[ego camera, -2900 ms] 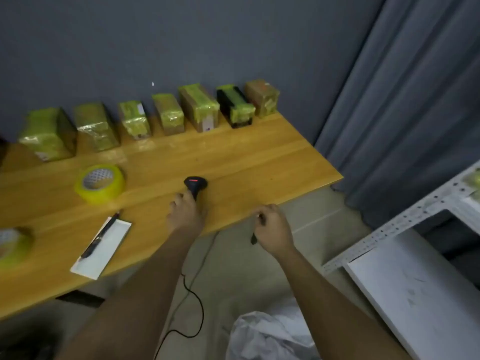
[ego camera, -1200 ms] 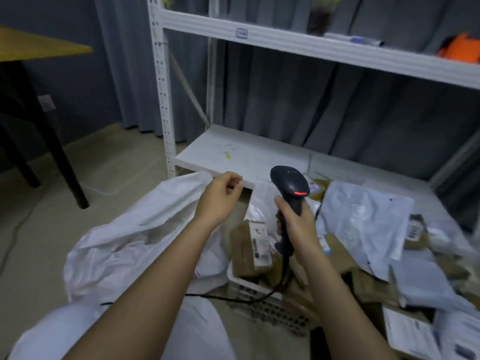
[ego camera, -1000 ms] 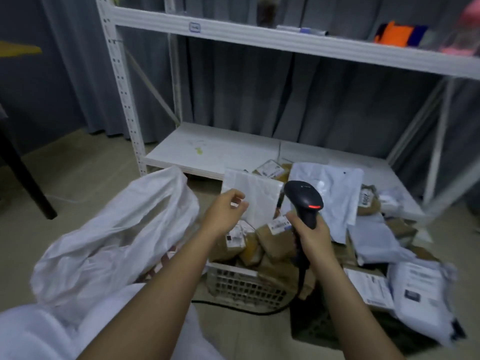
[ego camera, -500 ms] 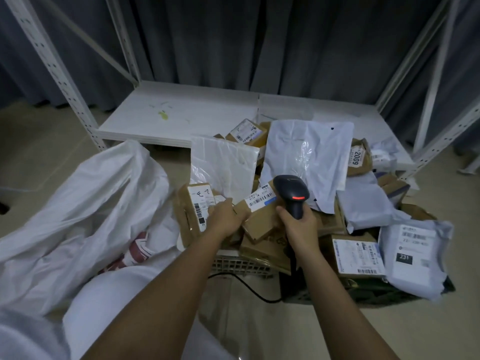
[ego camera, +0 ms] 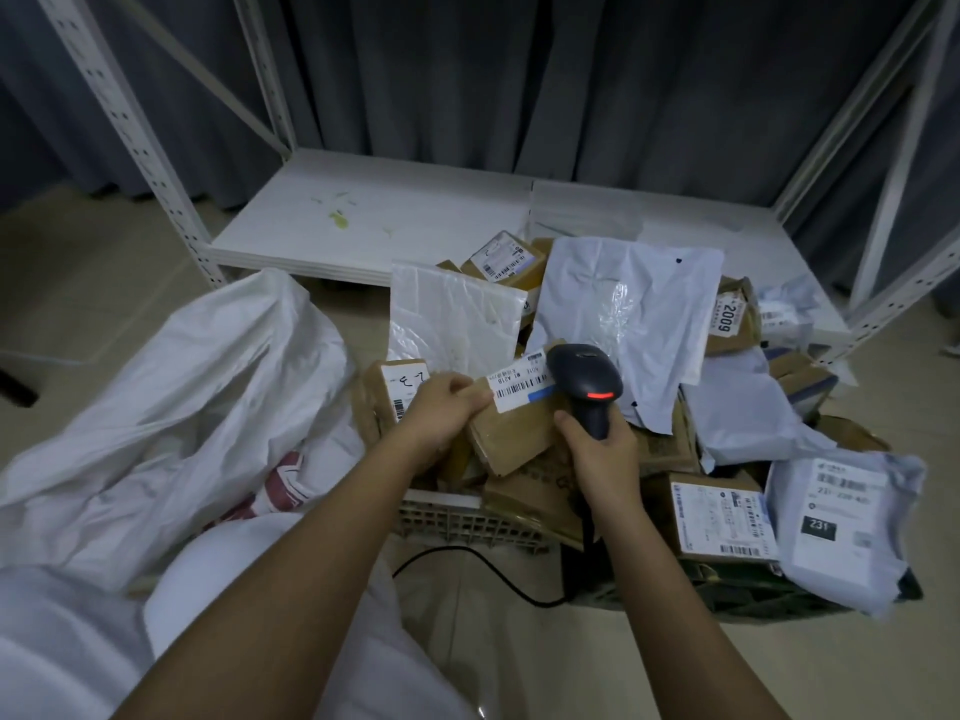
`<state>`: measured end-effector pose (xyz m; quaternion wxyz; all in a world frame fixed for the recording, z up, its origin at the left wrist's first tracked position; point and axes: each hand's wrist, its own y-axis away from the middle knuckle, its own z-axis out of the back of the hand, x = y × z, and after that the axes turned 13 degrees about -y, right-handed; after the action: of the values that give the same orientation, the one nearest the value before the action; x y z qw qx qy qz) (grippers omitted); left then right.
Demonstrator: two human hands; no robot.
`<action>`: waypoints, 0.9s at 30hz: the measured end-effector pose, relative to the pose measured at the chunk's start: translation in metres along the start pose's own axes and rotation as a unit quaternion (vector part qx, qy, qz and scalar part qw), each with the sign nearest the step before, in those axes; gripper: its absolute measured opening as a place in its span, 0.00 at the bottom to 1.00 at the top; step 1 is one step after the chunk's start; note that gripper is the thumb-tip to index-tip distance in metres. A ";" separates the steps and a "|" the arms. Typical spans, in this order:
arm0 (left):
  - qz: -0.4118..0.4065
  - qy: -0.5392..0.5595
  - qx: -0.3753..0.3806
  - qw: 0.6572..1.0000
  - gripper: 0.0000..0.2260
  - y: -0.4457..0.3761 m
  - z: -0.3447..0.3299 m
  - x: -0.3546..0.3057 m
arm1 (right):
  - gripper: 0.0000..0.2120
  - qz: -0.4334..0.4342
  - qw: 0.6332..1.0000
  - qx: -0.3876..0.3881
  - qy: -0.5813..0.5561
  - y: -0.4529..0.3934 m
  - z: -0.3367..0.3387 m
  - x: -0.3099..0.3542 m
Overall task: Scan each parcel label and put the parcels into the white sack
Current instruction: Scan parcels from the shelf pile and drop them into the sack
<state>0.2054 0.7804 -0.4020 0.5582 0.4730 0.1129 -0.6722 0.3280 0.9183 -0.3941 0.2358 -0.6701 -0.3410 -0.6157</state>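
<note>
A heap of parcels fills the middle: brown boxes and white mailer bags piled over a pale plastic crate. My left hand grips the left edge of a small brown box with a white barcode label on top. My right hand holds a black barcode scanner by its handle, its red light lit, its head just right of that label. The white sack lies open on the floor to the left.
A white metal shelf rack stands behind the heap, with grey curtains beyond. The scanner cable trails across the floor under my arms. More labelled boxes and grey mailers spill to the right. My white clothing fills the lower left.
I turned from the wooden table to the parcel heap. The scanner passed from my left hand to my right. My left hand took hold of the small brown box in the last half second.
</note>
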 end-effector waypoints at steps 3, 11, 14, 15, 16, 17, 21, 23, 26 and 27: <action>-0.017 0.039 -0.041 0.998 0.20 0.013 0.024 -0.007 | 0.09 -0.004 1.000 0.010 -0.007 0.007 -0.003 0.014; -0.039 0.031 -0.105 0.993 0.21 0.051 0.084 -0.017 | 0.15 -0.010 0.989 0.135 0.054 0.041 -0.017 0.059; -0.032 0.035 -0.133 0.990 0.21 0.054 0.096 -0.008 | 0.20 -0.041 0.975 0.186 0.112 0.051 -0.020 0.065; -0.031 0.039 -0.139 0.989 0.20 0.055 0.099 -0.005 | 0.20 -0.044 0.974 0.195 0.107 0.056 -0.020 0.066; -0.029 0.041 -0.147 0.988 0.20 0.056 0.103 -0.004 | 0.21 -0.040 0.974 0.203 0.097 0.059 -0.021 0.067; -0.029 0.038 -0.154 0.987 0.19 0.057 0.107 -0.003 | 0.21 -0.037 0.973 0.208 0.091 0.061 -0.021 0.068; -0.029 0.055 -0.171 0.983 0.19 0.063 0.117 -0.001 | 0.13 -0.022 0.971 0.207 0.116 0.066 -0.022 0.070; -0.031 0.060 -0.174 0.982 0.20 0.066 0.120 -0.002 | 0.14 -0.019 0.972 0.190 0.134 0.067 -0.023 0.070; -0.038 0.062 -0.176 0.982 0.20 0.070 0.122 -0.005 | 0.13 -0.017 0.974 0.178 0.138 0.068 -0.026 0.071; -0.039 0.062 -0.177 0.982 0.19 0.070 0.123 -0.005 | 0.12 -0.019 0.974 0.180 0.139 0.069 -0.026 0.071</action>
<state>0.2022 0.6753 -0.3073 0.5983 0.4028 0.2824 -0.6325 0.3627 0.8658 -0.3132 0.3863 -0.5178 -0.4224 -0.6357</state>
